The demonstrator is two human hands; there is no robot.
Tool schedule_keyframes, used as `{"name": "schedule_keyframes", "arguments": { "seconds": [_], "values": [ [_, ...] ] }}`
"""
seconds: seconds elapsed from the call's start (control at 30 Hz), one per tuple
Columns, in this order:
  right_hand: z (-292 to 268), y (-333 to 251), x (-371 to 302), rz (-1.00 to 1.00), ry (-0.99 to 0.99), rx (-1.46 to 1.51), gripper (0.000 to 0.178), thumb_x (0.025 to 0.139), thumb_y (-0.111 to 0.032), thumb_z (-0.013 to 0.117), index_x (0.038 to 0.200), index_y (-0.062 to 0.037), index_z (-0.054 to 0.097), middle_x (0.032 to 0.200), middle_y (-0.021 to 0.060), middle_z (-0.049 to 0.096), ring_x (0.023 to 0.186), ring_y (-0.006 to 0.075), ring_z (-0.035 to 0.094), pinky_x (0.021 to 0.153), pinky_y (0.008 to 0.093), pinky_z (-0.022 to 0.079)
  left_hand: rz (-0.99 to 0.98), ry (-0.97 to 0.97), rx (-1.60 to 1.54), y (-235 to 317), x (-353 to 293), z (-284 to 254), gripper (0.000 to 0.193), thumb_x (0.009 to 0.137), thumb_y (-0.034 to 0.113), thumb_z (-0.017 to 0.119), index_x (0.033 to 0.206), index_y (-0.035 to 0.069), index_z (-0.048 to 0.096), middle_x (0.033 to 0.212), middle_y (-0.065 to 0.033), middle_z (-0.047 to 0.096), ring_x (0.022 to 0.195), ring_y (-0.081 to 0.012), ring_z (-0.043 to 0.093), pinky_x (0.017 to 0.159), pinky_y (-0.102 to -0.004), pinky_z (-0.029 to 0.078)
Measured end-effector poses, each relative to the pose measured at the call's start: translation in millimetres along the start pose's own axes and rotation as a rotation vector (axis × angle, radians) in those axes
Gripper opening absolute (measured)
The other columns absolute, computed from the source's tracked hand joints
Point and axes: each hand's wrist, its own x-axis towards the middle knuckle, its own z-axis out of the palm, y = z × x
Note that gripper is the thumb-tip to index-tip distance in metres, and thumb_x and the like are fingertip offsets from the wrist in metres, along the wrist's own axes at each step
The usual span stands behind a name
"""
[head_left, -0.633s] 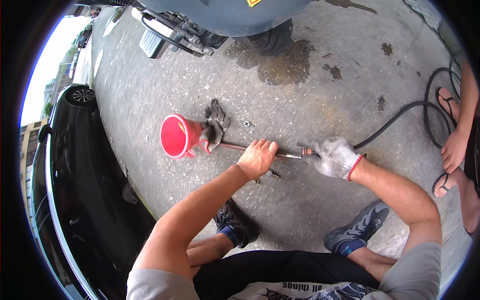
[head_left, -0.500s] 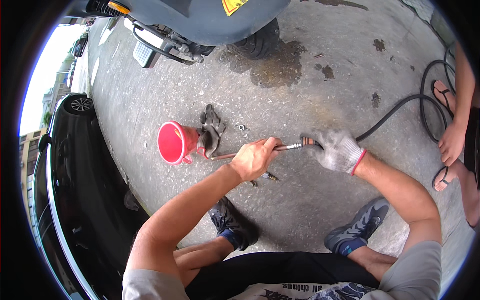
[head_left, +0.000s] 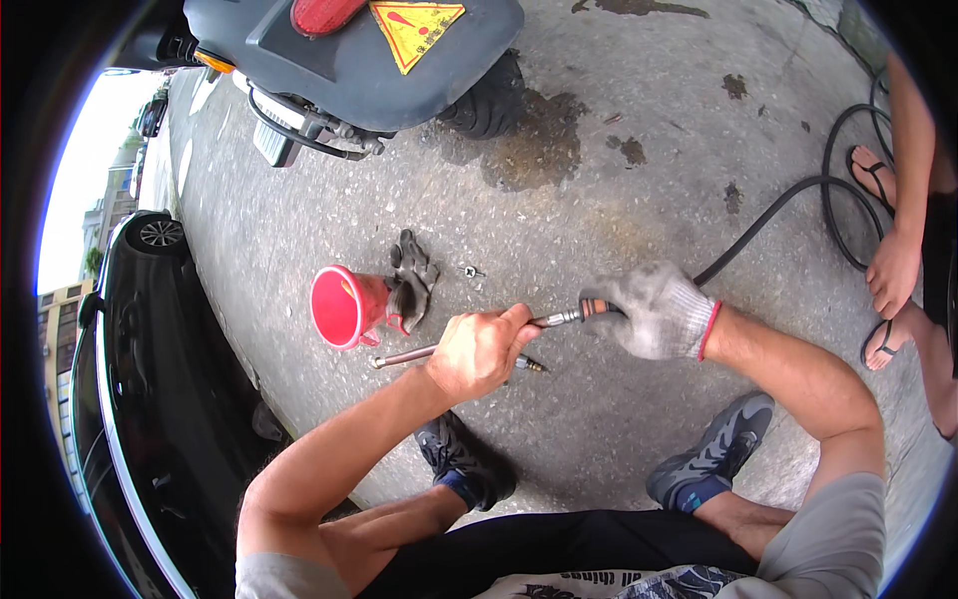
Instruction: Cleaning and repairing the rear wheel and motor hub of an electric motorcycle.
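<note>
My bare left hand (head_left: 474, 351) is closed around a slim metal tube (head_left: 402, 355), whose far left end sticks out past my fist. In a grey work glove with a red cuff, my right hand (head_left: 661, 311) grips the coupling (head_left: 595, 307) where the tube meets a black hose (head_left: 763, 226). The tube slants down to the left above the concrete. Beneath my left hand a small brass-and-steel fitting (head_left: 532, 364) lies on the ground, partly hidden. A red plastic container (head_left: 375, 299) with a handle stands to the left, a dark work glove (head_left: 413, 272) against it.
A small cross-shaped metal piece (head_left: 471, 272) lies beyond my hands. A scooter's rear (head_left: 359, 70) is at the top, near a wet stain (head_left: 539, 150). A black car (head_left: 170, 429) stands at left. On the right is another person's hand (head_left: 891, 272), beside the coiled hose.
My left hand has shifted left and nearer to me with the tube, which slants more now. My right hand keeps its grip on the coupling. The view has tilted to show more of the scooter.
</note>
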Motion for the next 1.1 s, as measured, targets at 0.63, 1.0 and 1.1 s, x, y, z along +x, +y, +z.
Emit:
{"name": "schedule_keyframes", "arguments": {
  "seconds": [0.63,1.0,1.1],
  "values": [
    [8.1,-48.9,-32.4,-0.264,-0.258,0.369,0.026,0.086,-0.031,0.068,0.105,-0.0135,0.067,0.080,0.0072,0.069,0.070,0.0300,0.068,0.060,0.0398,0.055,-0.117,-0.277,-0.190,48.3,-69.5,-2.5,0.018,0.097,0.019,0.053,0.091,0.002,0.057,0.062,-0.0190,0.057,0.062,-0.0415,0.060,0.056,-0.0474,0.046],
    [-2.2,-10.6,22.4,-0.006,-0.503,0.106,0.033,0.095,-0.028,0.053,0.121,-0.0092,0.059,0.096,0.0188,0.067,0.094,0.0319,0.066,0.086,0.0440,0.053,0.038,-0.028,0.382,-23.8,-25.2,-59.8,0.018,0.083,0.013,0.070,0.095,0.003,0.062,0.084,-0.0103,0.066,0.083,-0.0291,0.066,0.074,-0.0403,0.050],
    [-5.9,16.3,7.3,0.063,-0.280,0.335,0.030,0.090,-0.027,0.060,0.111,-0.0067,0.065,0.095,0.0181,0.066,0.092,0.0334,0.064,0.086,0.0435,0.049,-0.098,0.151,0.156,-63.9,-37.6,-87.6,0.023,0.080,0.004,0.072,0.101,0.001,0.064,0.087,-0.0081,0.068,0.081,-0.0248,0.066,0.077,-0.0370,0.051]
  ]
}}
